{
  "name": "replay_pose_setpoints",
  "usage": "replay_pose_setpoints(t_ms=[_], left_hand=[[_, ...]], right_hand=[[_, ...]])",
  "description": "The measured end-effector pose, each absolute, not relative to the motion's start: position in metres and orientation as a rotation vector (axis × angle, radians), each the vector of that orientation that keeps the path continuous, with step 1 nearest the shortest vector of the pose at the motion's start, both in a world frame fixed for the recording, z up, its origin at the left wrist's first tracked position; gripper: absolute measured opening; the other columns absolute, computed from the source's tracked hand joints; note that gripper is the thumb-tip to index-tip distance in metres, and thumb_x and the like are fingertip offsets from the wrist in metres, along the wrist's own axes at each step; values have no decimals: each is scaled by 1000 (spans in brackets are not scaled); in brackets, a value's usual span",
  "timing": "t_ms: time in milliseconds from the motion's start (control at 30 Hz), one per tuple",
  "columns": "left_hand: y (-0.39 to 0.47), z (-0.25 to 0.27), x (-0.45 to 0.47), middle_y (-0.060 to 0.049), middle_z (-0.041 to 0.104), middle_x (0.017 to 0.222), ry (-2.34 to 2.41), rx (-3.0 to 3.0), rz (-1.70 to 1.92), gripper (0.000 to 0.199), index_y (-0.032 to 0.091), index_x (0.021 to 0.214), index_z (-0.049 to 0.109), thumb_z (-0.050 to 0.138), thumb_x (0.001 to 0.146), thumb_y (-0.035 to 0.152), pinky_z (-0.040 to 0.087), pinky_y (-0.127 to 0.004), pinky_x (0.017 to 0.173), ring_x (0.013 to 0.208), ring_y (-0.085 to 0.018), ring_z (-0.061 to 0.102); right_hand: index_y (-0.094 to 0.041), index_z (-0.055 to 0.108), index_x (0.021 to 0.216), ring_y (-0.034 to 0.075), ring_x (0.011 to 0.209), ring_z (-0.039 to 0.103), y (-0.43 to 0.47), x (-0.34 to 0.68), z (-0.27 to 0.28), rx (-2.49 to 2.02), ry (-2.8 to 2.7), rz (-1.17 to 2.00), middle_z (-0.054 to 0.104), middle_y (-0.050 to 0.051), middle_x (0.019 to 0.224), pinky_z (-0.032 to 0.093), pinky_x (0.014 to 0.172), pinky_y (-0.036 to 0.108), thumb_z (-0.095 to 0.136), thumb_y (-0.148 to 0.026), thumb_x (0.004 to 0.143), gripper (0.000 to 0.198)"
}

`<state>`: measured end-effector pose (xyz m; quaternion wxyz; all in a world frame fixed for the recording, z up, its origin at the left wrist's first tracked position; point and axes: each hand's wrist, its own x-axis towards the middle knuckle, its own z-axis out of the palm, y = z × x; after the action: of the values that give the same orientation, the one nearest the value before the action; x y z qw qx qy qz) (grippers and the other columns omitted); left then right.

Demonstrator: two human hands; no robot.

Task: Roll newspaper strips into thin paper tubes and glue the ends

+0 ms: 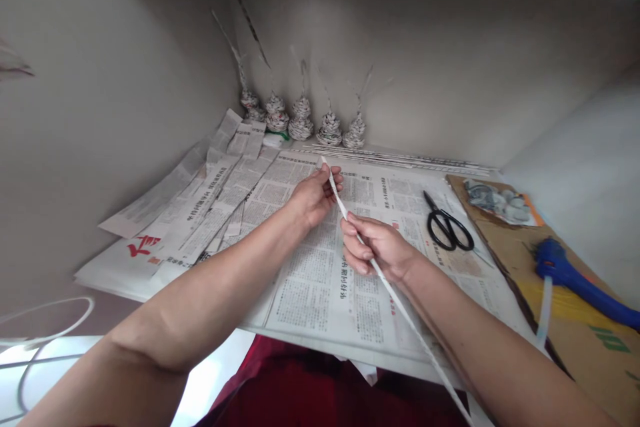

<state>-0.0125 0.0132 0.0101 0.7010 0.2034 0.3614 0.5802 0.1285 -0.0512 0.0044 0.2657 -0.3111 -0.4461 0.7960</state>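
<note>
Pale walls (400,60) stand around a work surface that is covered with printed newspaper sheets (310,287). Above these sheets, the person holds one thin white paper stick (399,305) with both hands. The left hand (317,195) pinches it close to its far end, the thumb against the stick and the other fingers curled. The right hand (377,247) is nearer to the body and closes around the same stick, which continues slantwise down under the right forearm side, toward the lower edge of the view. Near the back wall, five coiled paper figures (301,122) stand in a row, and beside them lie several thin rods (400,159). On the left, loose paper strips (200,197) overlap each other. To the right of the right hand lie black scissors (433,206), and farther right a blue glue gun (575,275) rests upon brown cardboard (493,234).
</note>
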Motion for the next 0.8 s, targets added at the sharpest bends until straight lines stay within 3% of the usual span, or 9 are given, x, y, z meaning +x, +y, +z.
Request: replay_pose_setpoints(t_ms=[100, 233, 333, 400, 600, 800], left_hand=[[14, 9, -14, -1, 57, 65, 764, 460, 1293, 22, 13, 85, 61, 49, 90, 29, 43, -20, 55, 54, -8, 53], [11, 0, -9, -3, 60, 68, 799, 571, 1267, 20, 13, 86, 63, 53, 87, 30, 43, -20, 54, 56, -9, 55], [7, -3, -6, -5, 63, 72, 817, 674, 1226, 20, 12, 86, 64, 55, 86, 31, 40, -20, 50, 57, -9, 55], [7, -2, -5, -6, 64, 73, 827, 688, 1221, 20, 12, 85, 65, 57, 85, 30, 37, -18, 47, 55, -8, 53], [9, 4, -7, -6, 65, 73, 764, 589, 1193, 17, 12, 81, 65, 61, 83, 28, 35, -17, 46, 54, -7, 53], [6, -2, -6, -8, 67, 78, 762, 698, 1154, 19, 10, 84, 67, 64, 80, 29, 35, -17, 45, 54, -7, 52]], right_hand=[[-20, 44, 74, 12, 38, 51, -50, 130, 7, -849, -1220, 2172, 43, -7, 43, 37, 35, 21, 44, -49, 88, 31], [-18, 52, 85, 14, 42, 56, -48, 126, -1, -1114, -1370, 1786, 50, -5, 49, 39, 36, 20, 48, -57, 83, 39], [-19, 52, 82, 13, 40, 55, -45, 125, -6, -1168, -1409, 1589, 48, -5, 47, 37, 35, 20, 48, -57, 83, 38], [-20, 50, 78, 13, 38, 53, -44, 127, -4, -1160, -1362, 1602, 46, -6, 45, 35, 34, 20, 48, -56, 84, 37], [-21, 43, 73, 9, 36, 44, -40, 135, 4, -843, -1072, 2065, 37, -9, 42, 32, 35, 19, 51, -48, 84, 31], [-20, 49, 79, 13, 41, 53, -40, 133, -2, -1160, -1367, 1614, 47, -6, 48, 35, 35, 20, 53, -57, 80, 37]])
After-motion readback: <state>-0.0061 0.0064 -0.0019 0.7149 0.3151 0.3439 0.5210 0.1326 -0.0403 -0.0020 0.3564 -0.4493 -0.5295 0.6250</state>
